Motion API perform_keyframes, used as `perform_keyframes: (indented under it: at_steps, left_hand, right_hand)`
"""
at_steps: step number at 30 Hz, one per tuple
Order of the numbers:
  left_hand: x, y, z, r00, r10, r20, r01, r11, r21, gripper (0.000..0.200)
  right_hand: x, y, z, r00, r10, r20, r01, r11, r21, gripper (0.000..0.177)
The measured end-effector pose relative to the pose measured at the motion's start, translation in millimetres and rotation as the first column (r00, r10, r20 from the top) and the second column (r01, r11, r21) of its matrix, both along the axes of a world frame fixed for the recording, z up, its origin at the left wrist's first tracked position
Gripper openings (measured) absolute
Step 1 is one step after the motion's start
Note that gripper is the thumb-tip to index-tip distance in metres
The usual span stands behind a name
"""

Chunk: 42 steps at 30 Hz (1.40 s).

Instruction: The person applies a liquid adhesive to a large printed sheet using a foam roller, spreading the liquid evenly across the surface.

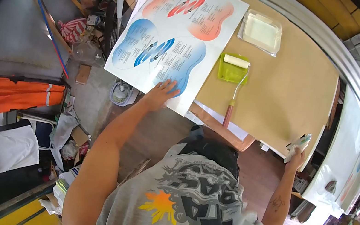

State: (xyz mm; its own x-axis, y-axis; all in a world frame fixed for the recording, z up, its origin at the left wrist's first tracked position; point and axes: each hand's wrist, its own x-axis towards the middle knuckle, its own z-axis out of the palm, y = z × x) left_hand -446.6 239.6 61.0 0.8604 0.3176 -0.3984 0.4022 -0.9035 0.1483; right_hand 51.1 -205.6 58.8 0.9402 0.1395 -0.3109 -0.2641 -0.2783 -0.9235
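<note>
My left hand [162,95] lies with its fingers spread on the lower edge of a white printed sheet [147,84], over the blue figure. Red shapes are printed above the blue ones. Near the right front edge of the brown-covered table [285,95], my right hand [295,157] is closed around a crumpled, pale cloth-like thing [299,144]. Between the hands, a paint roller [237,62] rests in a green tray [231,73], its reddish handle [228,115] pointing toward me. Behind it stands a clear rectangular container [261,31] with a whitish content.
A small tub [122,93] stands on the floor by the table's left side. Orange clothing [22,96] hangs at the left, with white cloth [10,145] below it. Wrapped panels [346,151] stand at the right. A red-striped bag [71,29] lies among clutter.
</note>
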Motion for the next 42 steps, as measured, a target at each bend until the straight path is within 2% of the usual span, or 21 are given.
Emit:
perform_keyframes:
  at_steps: [2, 4, 8, 10, 11, 13, 14, 16, 17, 19, 23, 25, 26, 28, 30, 32, 34, 36, 38, 40, 42]
  left_hand:
    - [-5, 6, -3, 0.998, -0.053, 0.027, 0.054, 0.998, -0.021, 0.093]
    - [-9, 4, -2, 0.995, -0.103, 0.003, 0.103, 0.993, -0.055, 0.078]
    - [-24, -6, -7, 0.995, -0.094, 0.023, 0.096, 0.993, -0.069, 0.071]
    - [-34, -9, -12, 0.982, -0.059, 0.180, 0.068, 0.997, -0.044, 0.057]
    - [-39, -9, -15, 0.981, -0.060, 0.183, 0.069, 0.997, -0.044, 0.057]
    - [-43, -9, -15, 0.925, 0.062, 0.374, -0.080, 0.996, 0.033, 0.042]
    - [-43, -9, -16, 0.925, 0.057, 0.375, -0.075, 0.997, 0.033, 0.042]
    - [-37, -12, 4, 0.856, 0.239, 0.459, -0.278, 0.961, 0.018, 0.030]
    - [-34, -11, 12, 0.855, 0.237, 0.461, -0.276, 0.961, 0.019, 0.030]
    - [-31, -7, 23, 0.724, 0.202, 0.660, -0.319, 0.946, 0.060, 0.028]
    - [-30, 2, 45, 0.735, 0.284, 0.616, -0.388, 0.921, 0.039, 0.027]
    - [-25, 4, 56, 0.796, 0.332, 0.505, -0.399, 0.917, 0.025, 0.039]
    - [-22, 4, 63, 0.794, 0.326, 0.513, -0.396, 0.918, 0.030, 0.039]
    - [-12, -2, 82, 0.863, 0.435, 0.257, -0.478, 0.868, 0.134, 0.056]
    - [-21, 10, 103, 0.818, 0.498, 0.290, -0.562, 0.800, 0.212, 0.062]
    - [-28, 26, 153, 0.690, 0.609, 0.391, -0.703, 0.692, 0.162, 0.053]
    - [-61, 79, 156, 0.612, 0.503, 0.610, -0.743, 0.630, 0.226, 0.049]
    - [-50, 93, 209, 0.605, 0.421, 0.676, -0.763, 0.548, 0.342, 0.051]
    - [-39, 95, 259, 0.586, 0.297, 0.754, -0.744, 0.565, 0.356, 0.054]
    - [-17, 67, 317, 0.577, 0.286, 0.765, -0.757, 0.540, 0.368, 0.059]
    - [14, 15, 371, 0.614, 0.211, 0.761, -0.760, 0.419, 0.497, 0.064]
  right_hand:
    - [-10, 5, -6, 1.000, -0.012, -0.017, 0.013, 0.999, 0.045, 0.041]
    - [-21, 12, -8, 0.999, -0.026, -0.022, 0.027, 0.998, 0.057, 0.039]
    - [-33, 10, -27, 0.998, 0.025, -0.056, -0.020, 0.996, 0.092, 0.037]
    - [-38, 14, -23, 0.998, 0.024, -0.058, -0.017, 0.994, 0.109, 0.037]
    - [-39, 17, -21, 0.998, 0.014, -0.061, -0.008, 0.995, 0.103, 0.037]
    - [-40, 19, -18, 0.998, -0.002, -0.062, 0.008, 0.995, 0.098, 0.037]
    - [-40, 20, -16, 0.998, -0.001, -0.065, 0.007, 0.994, 0.105, 0.036]
    - [-39, 19, -15, 0.998, -0.001, -0.067, 0.009, 0.994, 0.112, 0.036]
    - [-39, 19, -15, 0.997, -0.012, -0.075, 0.021, 0.993, 0.120, 0.036]
    - [-36, 19, -14, 0.997, -0.023, -0.079, 0.034, 0.991, 0.131, 0.037]
    - [-36, 15, -8, 0.995, -0.014, -0.096, 0.029, 0.988, 0.154, 0.036]
    - [-31, 10, -7, 0.995, -0.016, -0.102, 0.032, 0.987, 0.157, 0.036]
    - [-29, 8, -8, 0.995, -0.026, -0.098, 0.040, 0.988, 0.151, 0.035]
    - [-24, 2, 0, 0.995, -0.045, -0.088, 0.059, 0.986, 0.159, 0.034]
    - [-19, -9, 16, 0.995, -0.072, -0.064, 0.083, 0.978, 0.190, 0.034]
    - [-5, -27, 28, 0.996, -0.079, -0.029, 0.084, 0.971, 0.225, 0.032]
    - [14, -47, 41, 0.991, -0.128, 0.035, 0.117, 0.968, 0.223, 0.033]
    - [41, -73, 51, 0.979, -0.178, 0.098, 0.151, 0.961, 0.232, 0.041]
    - [90, -117, 40, 0.950, -0.246, 0.192, 0.189, 0.943, 0.272, 0.044]
    - [134, -163, 43, 0.878, -0.312, 0.362, 0.327, 0.945, 0.021, 0.053]
    - [177, -212, 42, 0.782, -0.216, 0.584, 0.438, 0.858, -0.270, 0.055]
